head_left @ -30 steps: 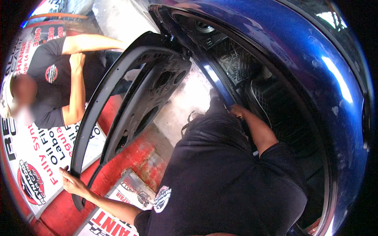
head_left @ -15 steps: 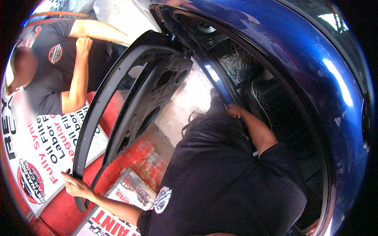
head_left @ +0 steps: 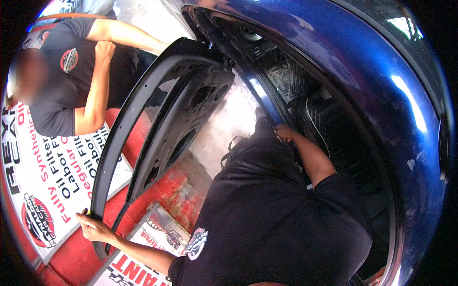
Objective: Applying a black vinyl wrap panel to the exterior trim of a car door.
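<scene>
A black car door (head_left: 130,128), stripped of glass and trim, stands open at the left of the blue car body (head_left: 372,90). My left hand (head_left: 94,229) grips its window frame near the rear end, the fingers curled around the edge. By my thigh, next to the blue door sill (head_left: 267,104), my right hand (head_left: 285,134) is closed. Whatever its curled fingers may hold is too small to make out. Inside the doorway the dark car interior (head_left: 334,124) shows, with a bare floor and a pale cable (head_left: 315,125).
Another person (head_left: 78,71) in a dark shirt stands beyond the door, one arm bent and the other stretched toward a white surface (head_left: 148,21). Printed banners (head_left: 40,167) lean by the red wall (head_left: 71,261). Another sign (head_left: 157,233) lies below my left forearm.
My left hand and the door's rear end have shifted slightly to the right. The other person has leaned a little to the right. My right hand has hardly moved.
</scene>
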`<state>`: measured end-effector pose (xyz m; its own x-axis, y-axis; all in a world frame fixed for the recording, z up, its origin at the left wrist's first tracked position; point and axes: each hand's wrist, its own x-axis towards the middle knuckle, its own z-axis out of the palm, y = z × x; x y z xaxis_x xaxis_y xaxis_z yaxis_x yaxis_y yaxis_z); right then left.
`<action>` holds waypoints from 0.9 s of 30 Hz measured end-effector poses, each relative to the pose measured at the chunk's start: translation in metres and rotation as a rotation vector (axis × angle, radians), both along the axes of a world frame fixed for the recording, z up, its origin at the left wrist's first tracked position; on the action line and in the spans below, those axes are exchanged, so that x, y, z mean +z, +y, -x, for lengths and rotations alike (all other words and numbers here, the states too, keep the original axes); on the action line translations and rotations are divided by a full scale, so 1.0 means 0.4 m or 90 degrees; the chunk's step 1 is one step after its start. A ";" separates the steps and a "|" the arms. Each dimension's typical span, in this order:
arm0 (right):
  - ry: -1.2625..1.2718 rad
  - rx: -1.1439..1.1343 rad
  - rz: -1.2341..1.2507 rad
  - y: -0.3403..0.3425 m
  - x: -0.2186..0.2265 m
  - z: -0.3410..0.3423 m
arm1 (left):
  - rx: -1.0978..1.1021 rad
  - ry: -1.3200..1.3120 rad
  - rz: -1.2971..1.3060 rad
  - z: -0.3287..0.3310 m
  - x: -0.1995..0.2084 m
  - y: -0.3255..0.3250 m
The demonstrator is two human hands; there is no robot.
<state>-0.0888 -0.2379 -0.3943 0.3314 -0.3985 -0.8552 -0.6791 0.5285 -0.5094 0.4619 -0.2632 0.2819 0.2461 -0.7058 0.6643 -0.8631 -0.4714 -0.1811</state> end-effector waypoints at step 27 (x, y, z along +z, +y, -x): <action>0.018 -0.041 -0.176 -0.035 -0.029 0.002 | 0.043 0.056 0.060 0.002 -0.006 0.008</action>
